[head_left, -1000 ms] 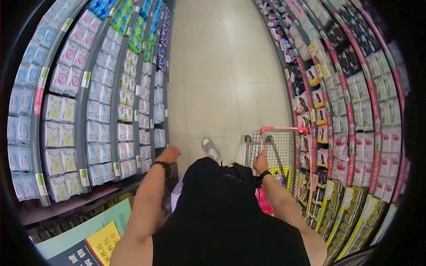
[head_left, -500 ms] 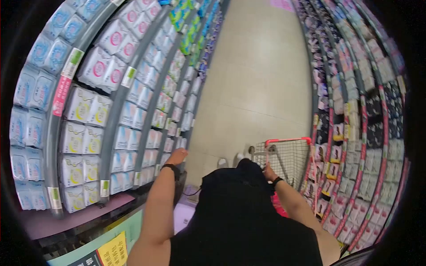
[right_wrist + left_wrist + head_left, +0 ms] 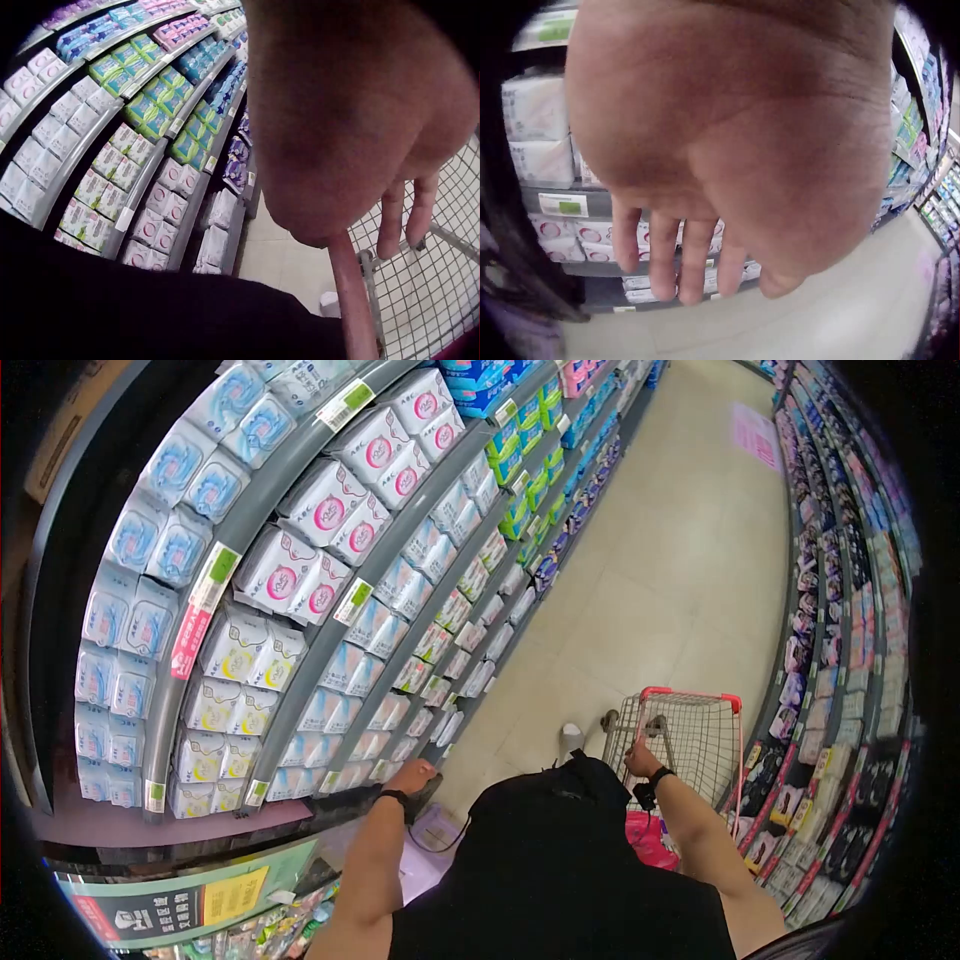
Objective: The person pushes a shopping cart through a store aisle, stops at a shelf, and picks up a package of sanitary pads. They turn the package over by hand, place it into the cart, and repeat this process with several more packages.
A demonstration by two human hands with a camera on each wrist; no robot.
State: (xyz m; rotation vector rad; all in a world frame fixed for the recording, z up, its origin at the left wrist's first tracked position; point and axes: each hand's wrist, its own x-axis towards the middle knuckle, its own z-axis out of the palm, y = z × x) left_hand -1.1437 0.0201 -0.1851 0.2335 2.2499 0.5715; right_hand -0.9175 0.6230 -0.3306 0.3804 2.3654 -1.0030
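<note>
My right hand (image 3: pixel 642 760) holds the near side rail of a wire shopping cart (image 3: pixel 700 738) with red trim. In the right wrist view the reddish rail (image 3: pixel 351 296) runs under the palm, and two fingers (image 3: pixel 390 225) hang down on the basket side. My left hand (image 3: pixel 412 775) holds nothing and hovers beside the left shelves. Its fingers (image 3: pixel 693 259) hang loosely, spread a little, in the left wrist view. Nearest to it are rows of white soft packs (image 3: pixel 300 752) on the grey shelf tiers.
Tall shelves of packs, some with pink rings (image 3: pixel 330 512), curve along the left. Another packed shelf (image 3: pixel 845 690) lines the right, close to the cart. A tiled floor (image 3: pixel 640 590) runs between. Something bright pink (image 3: pixel 650 840) lies by the cart's near end.
The view has turned left, so the left shelves fill more of it and the aisle slants to the right. The right hand has stayed on the cart; the left hand stays free.
</note>
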